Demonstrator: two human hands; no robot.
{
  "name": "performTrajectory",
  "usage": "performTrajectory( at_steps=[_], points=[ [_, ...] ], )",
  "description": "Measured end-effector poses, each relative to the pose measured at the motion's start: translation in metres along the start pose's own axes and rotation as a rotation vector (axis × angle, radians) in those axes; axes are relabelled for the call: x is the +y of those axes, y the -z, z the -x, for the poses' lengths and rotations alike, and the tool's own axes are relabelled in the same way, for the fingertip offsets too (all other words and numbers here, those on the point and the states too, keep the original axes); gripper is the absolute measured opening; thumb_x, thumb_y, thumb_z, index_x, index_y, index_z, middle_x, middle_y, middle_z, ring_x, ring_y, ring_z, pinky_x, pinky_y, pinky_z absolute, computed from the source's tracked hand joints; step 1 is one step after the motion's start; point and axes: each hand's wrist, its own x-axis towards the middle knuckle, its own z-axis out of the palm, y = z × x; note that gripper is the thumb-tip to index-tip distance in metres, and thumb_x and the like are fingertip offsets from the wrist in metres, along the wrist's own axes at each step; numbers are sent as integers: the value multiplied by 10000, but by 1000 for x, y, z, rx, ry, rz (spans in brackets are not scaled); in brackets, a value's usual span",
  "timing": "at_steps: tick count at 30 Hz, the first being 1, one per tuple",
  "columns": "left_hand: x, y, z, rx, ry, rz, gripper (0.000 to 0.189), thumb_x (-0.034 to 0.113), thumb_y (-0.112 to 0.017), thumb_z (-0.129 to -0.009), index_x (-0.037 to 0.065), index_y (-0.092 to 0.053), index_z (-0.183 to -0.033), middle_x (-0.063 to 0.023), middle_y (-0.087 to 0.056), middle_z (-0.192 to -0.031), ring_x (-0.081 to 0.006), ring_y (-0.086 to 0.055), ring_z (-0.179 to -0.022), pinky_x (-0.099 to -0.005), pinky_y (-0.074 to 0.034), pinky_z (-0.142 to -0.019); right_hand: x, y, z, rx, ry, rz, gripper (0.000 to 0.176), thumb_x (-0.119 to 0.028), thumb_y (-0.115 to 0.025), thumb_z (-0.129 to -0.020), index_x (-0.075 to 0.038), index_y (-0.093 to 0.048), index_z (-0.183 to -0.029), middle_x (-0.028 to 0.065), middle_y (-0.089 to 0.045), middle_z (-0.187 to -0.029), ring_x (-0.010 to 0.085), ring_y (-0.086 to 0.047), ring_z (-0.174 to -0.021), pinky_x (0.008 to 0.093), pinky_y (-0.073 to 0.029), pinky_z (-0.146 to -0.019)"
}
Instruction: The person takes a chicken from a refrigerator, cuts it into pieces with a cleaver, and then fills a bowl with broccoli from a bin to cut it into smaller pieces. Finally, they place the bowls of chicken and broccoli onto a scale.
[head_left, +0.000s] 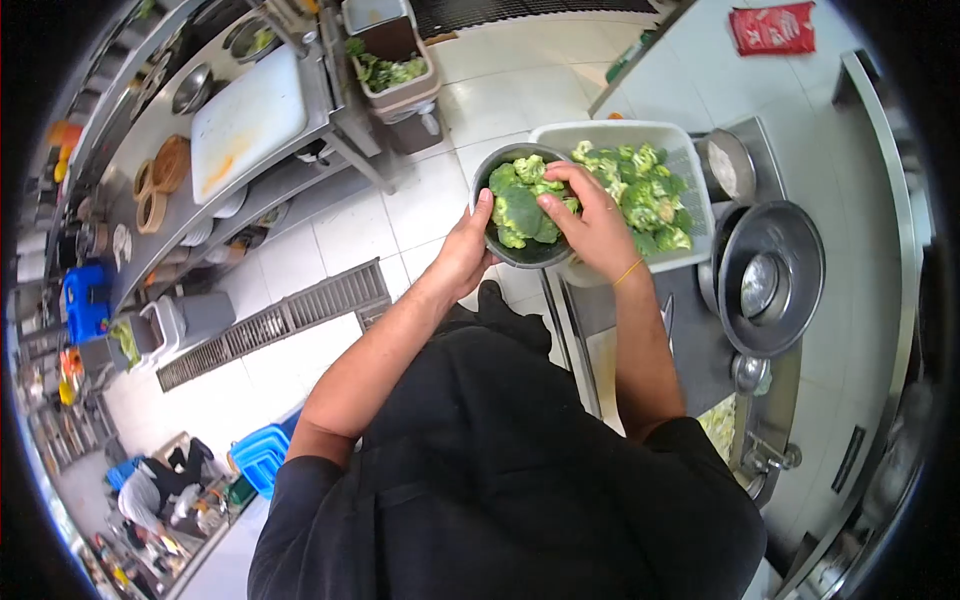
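A metal bowl (481,180) filled with broccoli florets (518,212) is held out in front of me above the floor. My left hand (468,243) grips it from the left side, with the thumb at the rim and the fingers beneath. Over the right part of the bowl, my right hand (592,222) reaches in, its fingers and thumb curled round broccoli; the palm side is hidden. Just to the right stands a white plastic basket (692,165) with more cut broccoli (645,195), partly behind my right hand.
Large metal bowls (812,300) sit on the right counter near a sink tap (770,457). A red packet (773,29) lies at the upper right. Across the floor, a white cutting board (248,120) tops a steel table beside a bin with greens (390,75). Another person (150,492) is at lower left.
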Motion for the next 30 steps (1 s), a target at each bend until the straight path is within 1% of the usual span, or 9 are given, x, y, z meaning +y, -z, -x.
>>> performTrajectory(
  at_steps=[6,7,10,14,17,20,24,27,30],
  points=[
    [5,26,11,27,-94,203,608,487,-441,-1080,-4,-414,-1437,-143,-582,-1375,-233,-642,-1196,-413,-591,-949,-5,-13,-23,-38,-15,82,286,0,-616,-936,-35,-602,-1220,134,-620,-1211,249,-665,-941,334,-578,-832],
    [8,28,13,51,-101,211,596,472,-443,-1083,-8,-416,-1434,-146,-583,-1375,-236,-645,-1193,-415,-595,-946,-6,-17,-26,8,-30,-13,269,28,-608,-938,-28,-609,-1202,103,-609,-1165,188,-653,-914,291,-629,-733],
    [10,34,18,117,-106,232,567,439,-458,-1084,-12,-437,-1428,-149,-587,-1376,-251,-645,-1199,-436,-594,-958,-17,-11,-31,25,-107,-223,245,36,-608,-945,-28,-614,-1182,73,-594,-1172,149,-642,-923,263,-656,-683],
    [10,39,14,147,-93,214,559,444,-472,-1078,4,-473,-1423,-138,-599,-1368,-256,-643,-1204,-444,-585,-975,-11,-12,-33,101,-88,-237,242,11,-623,-951,-35,-632,-1188,76,-638,-1138,176,-661,-995,311,-607,-774],
    [11,31,10,132,-71,172,553,465,-464,-1077,27,-484,-1416,-120,-617,-1340,-229,-655,-1174,-410,-597,-945,-7,-17,-30,-96,220,36,282,-106,-686,-927,-49,-650,-1201,112,-667,-1168,271,-661,-1056,393,-542,-896],
    [8,25,6,115,-70,94,538,483,-442,-1081,63,-470,-1416,-97,-629,-1303,-196,-666,-1129,-370,-608,-891,-23,-26,-24,-29,306,217,374,-243,-741,-880,-63,-665,-1198,135,-664,-1226,346,-624,-1118,439,-478,-976],
    [4,23,1,48,-50,59,532,496,-412,-1088,98,-420,-1442,-80,-615,-1298,-165,-664,-1094,-342,-616,-834,-19,-46,-12,-150,243,302,543,-272,-782,-831,-91,-614,-1315,136,-669,-1211,351,-616,-1090,454,-473,-961],
    [6,23,1,108,-16,45,624,550,-401,-1076,51,-420,-1449,-83,-619,-1306,-169,-666,-1104,-359,-604,-855,-19,-38,-14,-83,3,-41,531,-179,-733,-879,-79,-556,-1370,108,-682,-1156,217,-641,-976,360,-497,-886],
    [13,32,0,115,15,-62,702,605,-404,-1054,15,-443,-1432,-100,-626,-1309,-178,-667,-1117,-376,-588,-895,0,-25,-14,-6,-271,-687,390,-178,-564,-1002,-39,-504,-1361,113,-700,-1037,103,-558,-821,280,-471,-739]
  ],
)
